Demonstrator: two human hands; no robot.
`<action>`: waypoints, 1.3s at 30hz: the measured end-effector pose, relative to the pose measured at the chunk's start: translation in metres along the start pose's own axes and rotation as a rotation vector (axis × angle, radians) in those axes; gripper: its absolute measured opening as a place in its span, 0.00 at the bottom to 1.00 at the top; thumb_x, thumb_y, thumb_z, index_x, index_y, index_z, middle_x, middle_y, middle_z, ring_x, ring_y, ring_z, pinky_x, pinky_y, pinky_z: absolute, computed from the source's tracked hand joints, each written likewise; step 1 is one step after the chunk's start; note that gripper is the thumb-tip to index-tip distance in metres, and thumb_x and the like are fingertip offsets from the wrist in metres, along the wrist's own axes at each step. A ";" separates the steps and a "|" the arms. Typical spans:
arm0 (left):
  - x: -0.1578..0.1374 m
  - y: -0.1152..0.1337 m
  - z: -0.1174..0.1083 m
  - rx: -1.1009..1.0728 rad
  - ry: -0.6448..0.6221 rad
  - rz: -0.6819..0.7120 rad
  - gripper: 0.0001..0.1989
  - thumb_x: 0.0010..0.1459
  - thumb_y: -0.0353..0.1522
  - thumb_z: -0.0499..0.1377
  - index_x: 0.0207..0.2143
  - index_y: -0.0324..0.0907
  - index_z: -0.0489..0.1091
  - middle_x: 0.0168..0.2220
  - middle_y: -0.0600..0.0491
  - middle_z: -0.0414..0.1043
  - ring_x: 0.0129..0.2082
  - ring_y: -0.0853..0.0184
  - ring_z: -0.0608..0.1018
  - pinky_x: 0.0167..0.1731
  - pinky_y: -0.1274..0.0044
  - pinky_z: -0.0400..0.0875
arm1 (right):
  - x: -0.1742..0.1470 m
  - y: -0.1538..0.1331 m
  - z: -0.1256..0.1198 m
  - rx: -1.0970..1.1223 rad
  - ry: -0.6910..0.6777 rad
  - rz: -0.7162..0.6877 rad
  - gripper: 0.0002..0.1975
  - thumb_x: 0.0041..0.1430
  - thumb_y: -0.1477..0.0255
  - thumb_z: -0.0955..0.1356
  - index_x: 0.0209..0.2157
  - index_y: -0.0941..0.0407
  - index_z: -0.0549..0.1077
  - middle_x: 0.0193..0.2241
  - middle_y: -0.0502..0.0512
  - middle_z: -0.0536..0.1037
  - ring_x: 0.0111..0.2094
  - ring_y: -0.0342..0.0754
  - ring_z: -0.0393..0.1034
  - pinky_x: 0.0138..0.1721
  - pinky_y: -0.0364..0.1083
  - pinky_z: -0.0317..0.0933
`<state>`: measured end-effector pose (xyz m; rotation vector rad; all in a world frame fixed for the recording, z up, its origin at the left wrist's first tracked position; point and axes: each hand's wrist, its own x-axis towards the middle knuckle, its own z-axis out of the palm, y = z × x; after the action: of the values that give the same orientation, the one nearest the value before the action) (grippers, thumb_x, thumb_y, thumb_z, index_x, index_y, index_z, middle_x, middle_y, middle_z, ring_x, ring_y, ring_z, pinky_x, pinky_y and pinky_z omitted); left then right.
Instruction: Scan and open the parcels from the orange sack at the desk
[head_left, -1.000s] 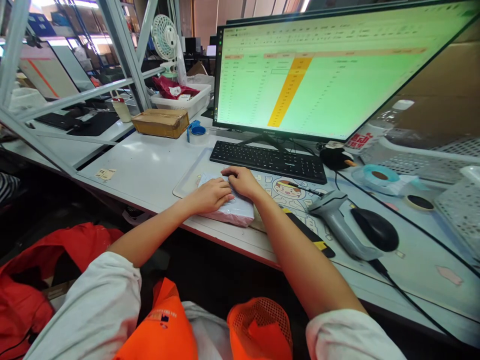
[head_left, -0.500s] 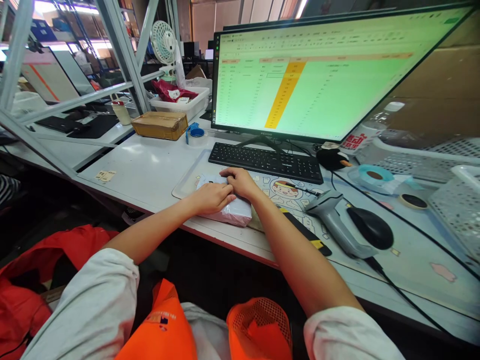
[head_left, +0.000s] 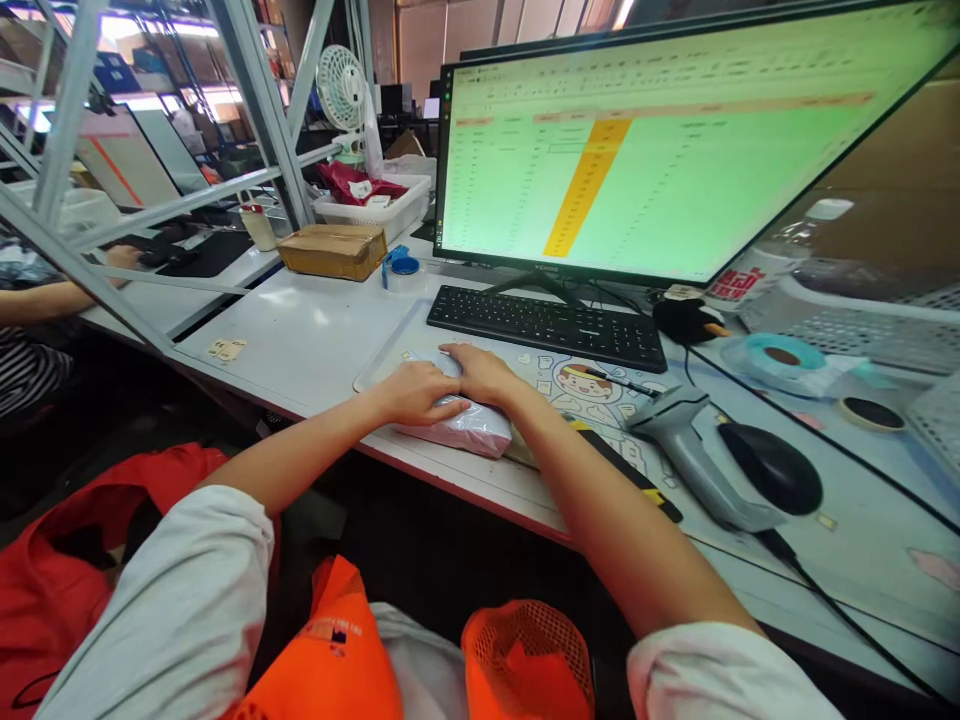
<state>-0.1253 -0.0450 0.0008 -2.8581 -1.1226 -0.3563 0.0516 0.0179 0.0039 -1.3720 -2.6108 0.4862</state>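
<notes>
A white-and-pinkish plastic-wrapped parcel [head_left: 472,432] lies on the desk mat near the front edge. My left hand [head_left: 421,393] rests on top of it, thumb held apart from the other fingers. Just to the right, my right hand [head_left: 484,376] lies across the parcel's far side with its fingers stretched to the left. The two hands touch or overlap at the fingertips, so part of the parcel's top is hidden. Neither hand is wrapped round it.
Behind stand a black keyboard [head_left: 547,325] and a monitor [head_left: 660,170]. At right are a grey barcode scanner [head_left: 690,450], a mouse [head_left: 770,468], a pen [head_left: 622,380] and tape rolls [head_left: 784,360]. A brown carton [head_left: 334,252] sits far left; another person's arm [head_left: 52,300] shows beyond the frame.
The view has shifted slightly, and another person's arm now appears at the left. My left hand's fingers have moved a little over the parcel; both hands stay on it.
</notes>
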 end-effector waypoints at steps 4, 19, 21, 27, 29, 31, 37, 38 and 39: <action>0.001 0.001 0.014 0.082 0.115 -0.002 0.25 0.74 0.45 0.47 0.34 0.39 0.76 0.32 0.45 0.79 0.33 0.60 0.80 0.36 0.71 0.68 | 0.004 -0.011 0.001 -0.091 0.014 0.124 0.24 0.70 0.58 0.64 0.58 0.55 0.78 0.54 0.67 0.79 0.53 0.63 0.74 0.52 0.54 0.65; -0.046 0.052 0.002 0.113 0.309 -0.008 0.24 0.75 0.38 0.47 0.28 0.40 0.70 0.24 0.50 0.72 0.28 0.64 0.76 0.35 0.72 0.66 | 0.011 -0.018 -0.001 -0.194 0.103 0.242 0.29 0.75 0.54 0.58 0.47 0.57 0.84 0.48 0.68 0.82 0.50 0.61 0.76 0.46 0.49 0.63; -0.062 0.064 -0.005 0.119 0.261 0.003 0.21 0.75 0.36 0.48 0.30 0.40 0.70 0.27 0.49 0.74 0.31 0.63 0.77 0.37 0.72 0.66 | 0.010 -0.020 0.000 -0.200 0.103 0.225 0.29 0.75 0.54 0.58 0.47 0.57 0.84 0.48 0.68 0.82 0.50 0.60 0.76 0.45 0.49 0.63; -0.101 0.096 -0.004 0.076 0.251 -0.131 0.18 0.75 0.35 0.47 0.34 0.39 0.70 0.30 0.49 0.74 0.33 0.62 0.76 0.37 0.71 0.67 | 0.007 -0.032 0.008 -0.212 0.080 0.173 0.28 0.75 0.54 0.59 0.45 0.56 0.84 0.47 0.66 0.82 0.49 0.58 0.76 0.44 0.47 0.62; -0.119 0.114 0.009 0.011 0.286 -0.208 0.19 0.76 0.35 0.47 0.33 0.40 0.70 0.30 0.49 0.74 0.33 0.62 0.75 0.37 0.71 0.67 | 0.005 -0.038 0.012 -0.216 0.077 0.160 0.27 0.74 0.54 0.60 0.45 0.56 0.84 0.47 0.65 0.82 0.50 0.58 0.75 0.44 0.47 0.61; -0.140 0.138 0.030 -0.085 0.351 -0.314 0.19 0.76 0.36 0.48 0.32 0.41 0.70 0.29 0.50 0.73 0.32 0.62 0.75 0.35 0.71 0.67 | 0.005 -0.042 0.015 -0.218 0.085 0.165 0.27 0.75 0.54 0.59 0.46 0.57 0.84 0.48 0.66 0.82 0.50 0.58 0.75 0.45 0.48 0.62; -0.183 0.175 0.115 -0.595 0.527 -0.624 0.17 0.75 0.36 0.48 0.39 0.41 0.74 0.35 0.48 0.78 0.36 0.63 0.79 0.39 0.73 0.72 | 0.011 -0.049 0.017 -0.212 0.110 0.232 0.27 0.76 0.59 0.59 0.47 0.65 0.82 0.47 0.72 0.81 0.48 0.58 0.74 0.47 0.49 0.62; -0.182 0.169 0.124 -0.690 0.507 -0.633 0.18 0.74 0.39 0.49 0.37 0.40 0.74 0.34 0.48 0.78 0.36 0.63 0.79 0.39 0.72 0.72 | 0.010 -0.050 0.016 -0.212 0.120 0.234 0.27 0.76 0.59 0.59 0.47 0.65 0.82 0.47 0.73 0.81 0.48 0.58 0.74 0.48 0.49 0.62; -0.179 0.160 0.130 -0.797 0.484 -0.648 0.20 0.73 0.43 0.51 0.36 0.40 0.75 0.34 0.48 0.78 0.35 0.62 0.79 0.40 0.71 0.73 | 0.008 -0.053 0.014 -0.212 0.129 0.235 0.27 0.76 0.59 0.59 0.46 0.65 0.82 0.47 0.73 0.81 0.48 0.58 0.74 0.48 0.49 0.62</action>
<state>-0.1183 -0.2645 -0.1610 -2.5152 -2.0871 -1.7527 0.0022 -0.0065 0.0090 -1.7249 -2.4670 0.1435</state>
